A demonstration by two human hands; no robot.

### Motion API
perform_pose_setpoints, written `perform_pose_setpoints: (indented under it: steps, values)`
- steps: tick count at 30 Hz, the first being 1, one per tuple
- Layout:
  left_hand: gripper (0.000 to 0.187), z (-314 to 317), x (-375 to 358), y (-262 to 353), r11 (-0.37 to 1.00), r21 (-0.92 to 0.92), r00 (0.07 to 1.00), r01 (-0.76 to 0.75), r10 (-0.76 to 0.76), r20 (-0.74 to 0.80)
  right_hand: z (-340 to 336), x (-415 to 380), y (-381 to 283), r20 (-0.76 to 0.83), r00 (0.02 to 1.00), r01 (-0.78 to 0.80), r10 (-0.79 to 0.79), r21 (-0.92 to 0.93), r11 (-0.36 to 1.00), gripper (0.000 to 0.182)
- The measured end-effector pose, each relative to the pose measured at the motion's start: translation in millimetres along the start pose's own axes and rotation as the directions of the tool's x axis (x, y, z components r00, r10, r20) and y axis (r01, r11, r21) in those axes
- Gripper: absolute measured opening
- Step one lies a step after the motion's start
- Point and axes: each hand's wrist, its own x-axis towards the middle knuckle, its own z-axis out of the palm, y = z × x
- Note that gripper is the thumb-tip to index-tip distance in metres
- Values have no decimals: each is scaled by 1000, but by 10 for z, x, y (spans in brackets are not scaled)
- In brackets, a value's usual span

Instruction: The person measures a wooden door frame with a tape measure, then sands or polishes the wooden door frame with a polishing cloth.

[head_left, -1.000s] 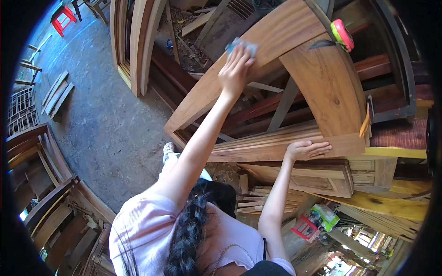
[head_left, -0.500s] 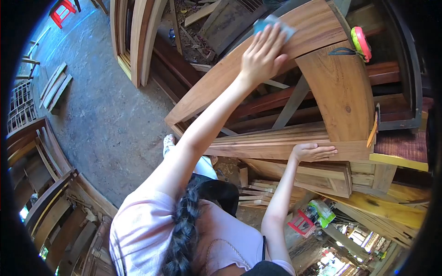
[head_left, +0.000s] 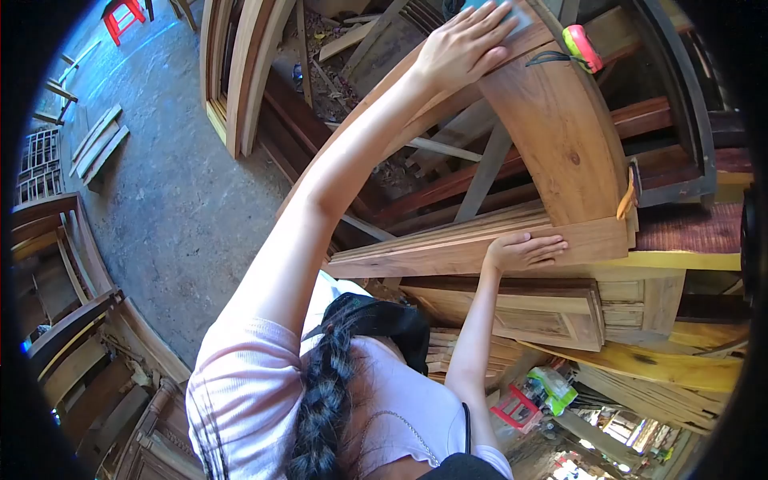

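Observation:
My left hand (head_left: 468, 48) lies with its fingers extended over a light blue-grey sheet of sandpaper (head_left: 521, 19), holding it against the curved upper rail of a wooden frame (head_left: 590, 148). Part of the sheet is hidden under the fingers. Palm down, my right hand (head_left: 526, 252) rests on the frame's straight lower rail with nothing in it. A pink and yellow-green tape measure (head_left: 582, 48) with a dark strap sits at the frame's upper right edge. Near the right end of the lower rail there is a small orange object (head_left: 627, 198).
Curved wooden frames (head_left: 248, 80) stand at the upper left, beyond the work. Boards lie stacked on the concrete floor (head_left: 184, 208). Below the lower rail are panelled wood pieces (head_left: 528, 314) and a red plastic stool (head_left: 516, 408). More wooden frames (head_left: 76, 368) fill the lower left.
My left hand has slid the sandpaper along the curved rail, closer to the tape measure. My right hand stays on the lower rail. The whole view has shifted slightly.

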Motion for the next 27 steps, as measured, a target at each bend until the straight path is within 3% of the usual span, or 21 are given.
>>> perform_pose_setpoints:
  steps: [2, 6, 9, 10, 14, 17, 21, 24, 27]
  values:
    - [48, -113, -442, -66, 999, 24, 980, 37, -41, 196, 14, 0, -5, -12, 1000, -5, 5, 2, 1000, 61]
    - [57, -508, -1735, -170, 986, 117, 892, 122, -161, 422, 22, 21, -2, -52, 998, 27, -26, 23, 999, 60]
    - [59, -448, -1306, -109, 987, 147, 896, 58, -117, 429, 48, 10, 14, -58, 998, 30, -29, 8, 1000, 60]
    - [59, -359, -1043, -133, 998, 69, 931, 5, -30, 363, 40, 6, 7, -50, 999, 17, -16, 8, 1000, 60]
    - [56, -154, -221, -53, 998, 22, 961, -62, 54, 272, -6, 29, -27, -35, 999, 33, -34, -18, 999, 60]
    - [56, -188, -415, -92, 993, 46, 959, -109, 93, 266, -14, 5, -10, -15, 1000, 14, -14, -17, 1000, 60]
    - [52, -438, -1542, -185, 992, 120, 910, 31, -77, 408, 4, 14, 1, -39, 999, 12, -12, 3, 1000, 59]
    - [51, -437, -1262, -115, 999, 51, 895, 9, -31, 444, 34, 27, -15, -54, 998, 16, -16, 11, 1000, 59]
    - [51, -168, -314, -102, 991, 1, 935, -135, 127, 332, 22, 10, 4, -54, 998, 27, -27, 6, 1000, 59]
